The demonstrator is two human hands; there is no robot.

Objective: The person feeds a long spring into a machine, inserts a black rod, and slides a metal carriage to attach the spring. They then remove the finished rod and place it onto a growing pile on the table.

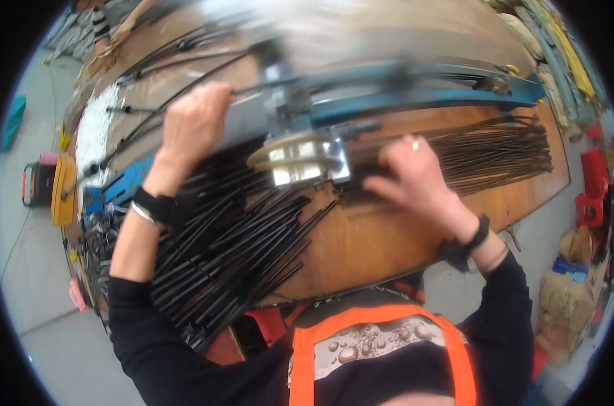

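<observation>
The left hand (195, 123) clenches a slim black rod (261, 86), long axis sideways; the right hand (416, 174), thumb and fingers parted, is beside thin, brownish rods (499, 150).

Workshop: black rods (219, 254) across workbench (361, 250)

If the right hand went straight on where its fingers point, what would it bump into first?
The right hand would probably meet the shiny metal fixture just to its left, though blur leaves the depth unclear.
</observation>
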